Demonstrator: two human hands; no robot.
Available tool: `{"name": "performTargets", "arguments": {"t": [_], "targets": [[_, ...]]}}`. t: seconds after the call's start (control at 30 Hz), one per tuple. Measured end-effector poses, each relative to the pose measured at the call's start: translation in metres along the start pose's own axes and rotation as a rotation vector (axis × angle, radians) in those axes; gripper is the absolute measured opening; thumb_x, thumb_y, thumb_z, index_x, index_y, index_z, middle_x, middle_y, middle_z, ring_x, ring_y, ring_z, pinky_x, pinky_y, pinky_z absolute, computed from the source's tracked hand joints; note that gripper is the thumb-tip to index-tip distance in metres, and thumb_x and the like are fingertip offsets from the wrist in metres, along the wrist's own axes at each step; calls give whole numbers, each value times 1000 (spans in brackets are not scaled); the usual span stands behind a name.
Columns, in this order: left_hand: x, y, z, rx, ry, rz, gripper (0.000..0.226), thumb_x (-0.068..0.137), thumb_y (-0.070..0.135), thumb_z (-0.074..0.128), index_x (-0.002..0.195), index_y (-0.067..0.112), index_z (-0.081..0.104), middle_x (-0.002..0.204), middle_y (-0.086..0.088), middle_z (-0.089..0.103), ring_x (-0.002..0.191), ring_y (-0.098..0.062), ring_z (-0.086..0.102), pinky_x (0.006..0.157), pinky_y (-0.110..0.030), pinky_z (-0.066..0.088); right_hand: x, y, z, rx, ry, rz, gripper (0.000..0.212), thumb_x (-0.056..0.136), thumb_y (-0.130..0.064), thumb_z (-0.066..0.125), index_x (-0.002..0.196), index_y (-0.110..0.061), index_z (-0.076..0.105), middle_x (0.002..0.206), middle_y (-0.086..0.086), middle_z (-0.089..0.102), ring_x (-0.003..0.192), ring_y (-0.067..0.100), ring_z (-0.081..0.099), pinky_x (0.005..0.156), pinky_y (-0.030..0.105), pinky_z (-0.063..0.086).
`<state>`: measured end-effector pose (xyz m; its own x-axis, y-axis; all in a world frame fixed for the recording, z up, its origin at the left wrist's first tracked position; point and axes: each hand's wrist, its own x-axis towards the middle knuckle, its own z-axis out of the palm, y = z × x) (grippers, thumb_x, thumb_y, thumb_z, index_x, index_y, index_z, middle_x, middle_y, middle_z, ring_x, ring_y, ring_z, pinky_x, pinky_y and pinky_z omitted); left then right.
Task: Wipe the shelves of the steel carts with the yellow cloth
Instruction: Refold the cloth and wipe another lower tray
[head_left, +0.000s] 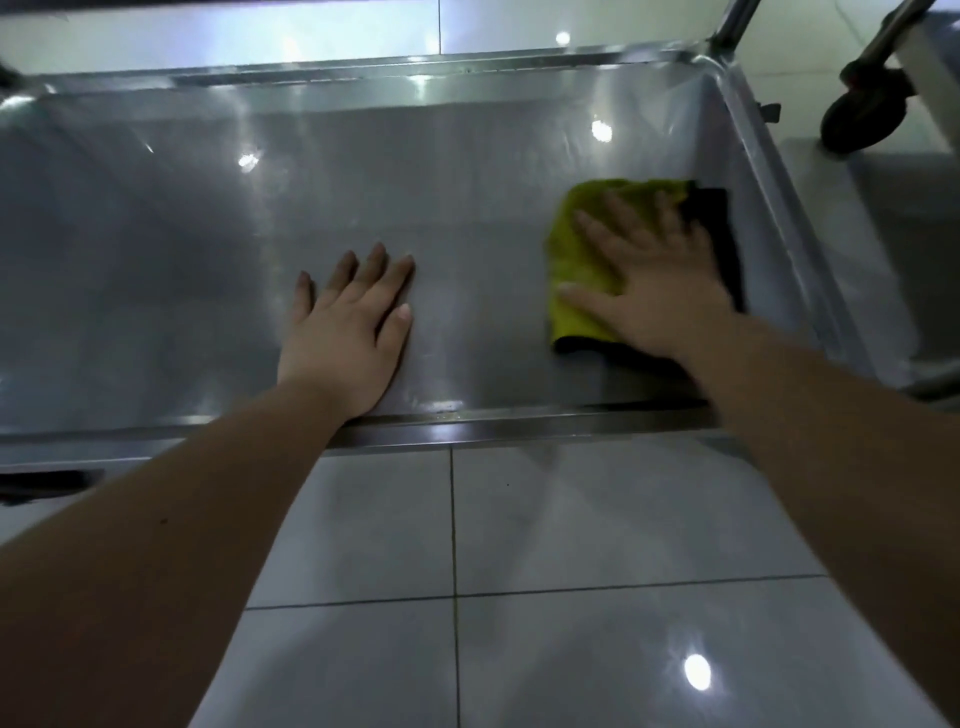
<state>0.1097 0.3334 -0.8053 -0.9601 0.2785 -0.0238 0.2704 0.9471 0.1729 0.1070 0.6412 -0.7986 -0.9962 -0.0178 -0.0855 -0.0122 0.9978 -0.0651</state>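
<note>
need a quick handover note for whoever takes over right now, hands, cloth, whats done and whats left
Left hand: flat, fingers straight, resting bare on the shelf, near its front edge.
Right hand: flat, pressing the cloth onto the shelf at the right end, close to the right wall.
Done: cannot tell from this view how much has been wiped; the steel gives no clear sign.
Left: likely sweep the cloth left across the rest of the shelf, then do the other shelves.
</note>
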Motion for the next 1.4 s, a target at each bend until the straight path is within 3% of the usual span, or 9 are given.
{"name": "performTargets", "arguments": {"t": [0.13, 0.23, 0.43, 0.6, 0.73, 0.87, 1.0, 1.23, 1.4], "targets": [[2, 3, 3, 4, 8, -4, 53, 101, 42, 24, 153, 37, 15, 162, 8, 13, 149, -19, 7, 119, -50, 1, 5, 57, -8, -4, -63, 288, 93, 69, -91, 8, 150, -48, -3, 162, -12, -10, 147, 38, -8, 116, 60, 1], [3, 5, 4, 19, 0, -6, 53, 101, 40, 24, 153, 35, 14, 162, 6, 13, 149, -21, 7, 119, -52, 1, 26, 19, -3, 23, -58, 374, 90, 75, -87, 13, 152, -44, -3, 162, -9, -14, 146, 41, -12, 114, 64, -3], [1, 2, -4, -220, 162, -61, 67, 94, 11, 38, 155, 19, 12, 163, -6, -2, 149, -26, -1, 121, -45, -1, 53, -152, 7, 57, -75, -133, 75, 87, -76, 22, 152, -44, 2, 162, -12, -11, 147, 36, -17, 113, 64, -7], [3, 3, -3, -164, 170, -134, 64, 97, 12, 33, 155, 17, 8, 163, -6, 1, 149, -25, -3, 120, -44, -5, 53, -139, 6, 79, -37, -211, 68, 89, -74, 25, 151, -50, 9, 162, -16, -3, 149, 28, -11, 117, 55, -5], [7, 1, 0, -87, 101, -142, 57, 100, 22, 30, 155, 21, 13, 163, -1, 5, 150, -21, -2, 120, -47, -6, 46, -37, -2, 63, -4, 30, 70, 89, -74, 30, 151, -48, 12, 163, -15, -1, 149, 31, -3, 116, 55, 4], [8, 2, 4, -62, 80, -129, 53, 101, 24, 29, 153, 21, 22, 162, 2, 15, 149, -20, 6, 119, -49, -3, 9, 64, -13, -22, -46, 300, 78, 82, -81, 13, 151, -48, 4, 163, -13, -5, 148, 35, -5, 117, 59, 2], [11, -1, 4, -51, 58, -119, 53, 101, 24, 29, 153, 20, 22, 162, 1, 13, 149, -22, 9, 119, -46, 4, -16, 20, -7, 31, -48, 435, 77, 85, -80, 15, 152, -45, 0, 163, -9, -8, 147, 42, -7, 115, 63, -1], [15, -13, -7, -224, -11, -81, 50, 102, 18, 31, 152, 20, 28, 161, -1, 18, 148, -24, 12, 119, -38, 7, -35, -198, 18, 78, -70, -78, 68, 94, -64, 20, 152, -42, -7, 162, -10, -16, 145, 38, -18, 112, 63, -10], [11, -14, -8, -122, -20, -18, 52, 103, 18, 30, 154, 17, 20, 162, -5, 14, 148, -26, 11, 118, -40, 8, -37, -126, 13, 22, -35, -116, 70, 90, -72, 24, 151, -49, -1, 163, -13, -9, 148, 35, -10, 114, 58, -4]]}}
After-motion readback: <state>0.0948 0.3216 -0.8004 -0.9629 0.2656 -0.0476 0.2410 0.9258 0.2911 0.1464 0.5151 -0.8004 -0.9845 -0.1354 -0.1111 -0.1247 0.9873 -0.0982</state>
